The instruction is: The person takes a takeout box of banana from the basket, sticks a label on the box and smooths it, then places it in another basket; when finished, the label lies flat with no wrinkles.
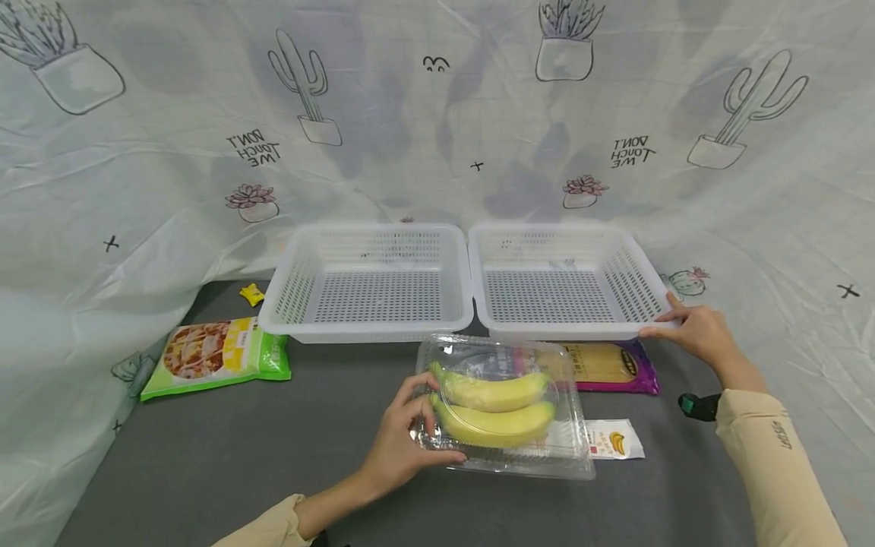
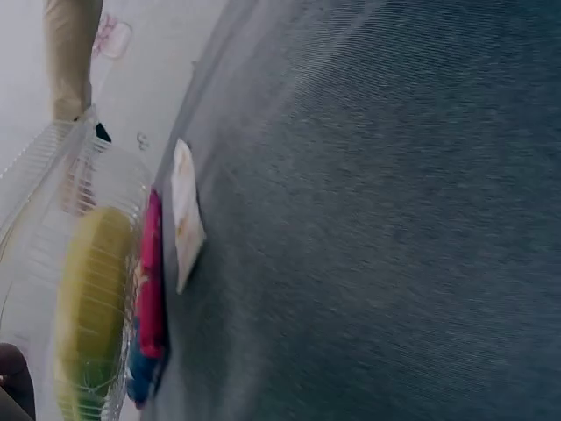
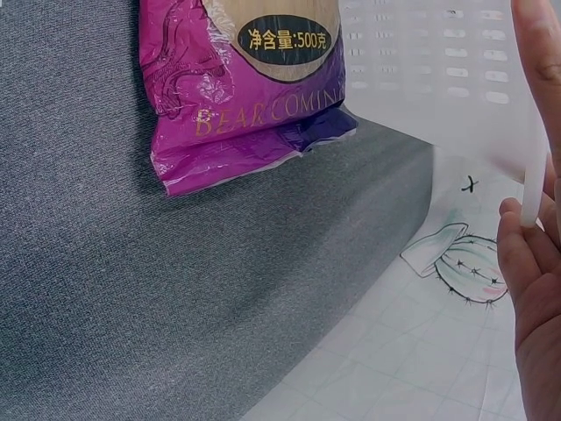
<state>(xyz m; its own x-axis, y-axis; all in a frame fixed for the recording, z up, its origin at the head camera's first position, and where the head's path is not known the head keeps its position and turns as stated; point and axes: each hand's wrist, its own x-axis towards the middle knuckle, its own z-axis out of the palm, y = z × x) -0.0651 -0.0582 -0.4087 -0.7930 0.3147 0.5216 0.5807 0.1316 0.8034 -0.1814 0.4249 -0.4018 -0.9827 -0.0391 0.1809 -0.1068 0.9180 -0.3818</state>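
In the head view my left hand (image 1: 399,437) grips the left side of a clear plastic clamshell box (image 1: 574,448), thumb at the near edge and fingers over the far side. Two yellow bananas (image 1: 495,424) with greenish ends lie inside it. The left wrist view shows the box (image 2: 35,193) raised off the grey table. My right hand (image 1: 697,330) pinches the near right corner of the right white basket (image 1: 567,331), thumb below the rim. In the right wrist view the fingers (image 3: 526,263) curl around that rim.
A left white basket (image 1: 362,333) stands beside the right one. Partly behind the box lies a purple noodle pack (image 1: 608,366); a small white banana-print packet (image 1: 618,439) is nearer. At left are a green food bag (image 1: 215,353) and a yellow wrapped sweet (image 1: 252,294).
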